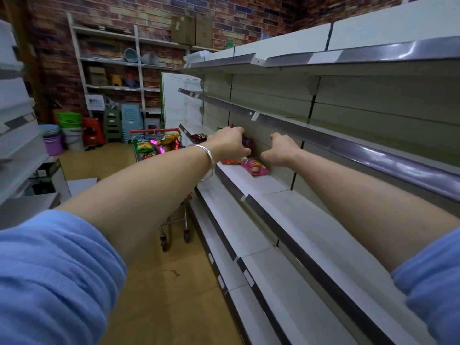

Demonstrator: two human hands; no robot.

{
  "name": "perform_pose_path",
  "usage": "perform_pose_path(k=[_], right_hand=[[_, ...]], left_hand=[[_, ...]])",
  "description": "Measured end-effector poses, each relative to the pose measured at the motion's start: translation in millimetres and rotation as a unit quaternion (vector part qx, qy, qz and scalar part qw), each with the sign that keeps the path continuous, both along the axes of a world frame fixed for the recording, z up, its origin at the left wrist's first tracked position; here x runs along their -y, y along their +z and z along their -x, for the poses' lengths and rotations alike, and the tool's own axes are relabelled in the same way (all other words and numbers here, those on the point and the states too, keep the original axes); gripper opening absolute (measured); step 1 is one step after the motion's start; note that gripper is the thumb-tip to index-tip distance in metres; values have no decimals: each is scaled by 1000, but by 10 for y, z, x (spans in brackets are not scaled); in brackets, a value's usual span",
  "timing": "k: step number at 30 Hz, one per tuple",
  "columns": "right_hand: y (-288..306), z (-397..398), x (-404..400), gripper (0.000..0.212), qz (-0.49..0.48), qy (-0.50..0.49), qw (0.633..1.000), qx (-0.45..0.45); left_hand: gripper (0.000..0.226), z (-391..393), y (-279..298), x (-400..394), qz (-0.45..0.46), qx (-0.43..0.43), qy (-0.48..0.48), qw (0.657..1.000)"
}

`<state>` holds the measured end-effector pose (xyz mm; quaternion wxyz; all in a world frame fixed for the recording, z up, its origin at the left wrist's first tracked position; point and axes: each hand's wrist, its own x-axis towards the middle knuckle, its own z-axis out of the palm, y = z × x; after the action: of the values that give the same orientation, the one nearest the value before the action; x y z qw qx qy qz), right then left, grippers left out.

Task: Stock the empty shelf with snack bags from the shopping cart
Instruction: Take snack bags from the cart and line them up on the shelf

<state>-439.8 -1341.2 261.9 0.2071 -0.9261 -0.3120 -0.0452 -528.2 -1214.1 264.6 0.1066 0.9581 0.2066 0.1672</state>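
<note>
Both arms reach out to a middle shelf point(251, 181) of the long white rack on the right. My left hand point(230, 145) grips a dark red snack bag point(247, 143) standing against the shelf's back panel. Beside it, my right hand point(282, 150) has curled fingers and holds nothing that I can see. A pink snack bag point(255, 166) lies flat on the shelf below my hands, with a red bag point(230, 161) next to it. Another dark bag point(199, 138) stands farther along. The red-handled shopping cart point(155, 131) behind holds several colourful bags point(155, 145).
Shelves above and below run bare along the rack, with metal price rails point(348, 148) on their edges. Buckets point(69, 120), stools and storage shelving point(112, 61) stand at the brick back wall. A grey counter point(25, 202) sits on the left. The yellow floor aisle point(161, 282) lies between.
</note>
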Motion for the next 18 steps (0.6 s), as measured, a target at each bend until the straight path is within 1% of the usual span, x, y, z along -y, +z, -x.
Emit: perform_pose_path(k=[10,14,18], right_hand=[[105,-476,-1364,71,-21,-34,999,-21],[90,-609,-1807,71,-17,-35,999,-20],[51,-807,-2139,70,-6,-37,999,-33]], left_hand=[[62,-485,148,-1481,-14,-10,-22,1000],[65,-693,148,-1941,-26,-13,-27,999],[65,-936,80,-2282,-14,-18,-36,999]])
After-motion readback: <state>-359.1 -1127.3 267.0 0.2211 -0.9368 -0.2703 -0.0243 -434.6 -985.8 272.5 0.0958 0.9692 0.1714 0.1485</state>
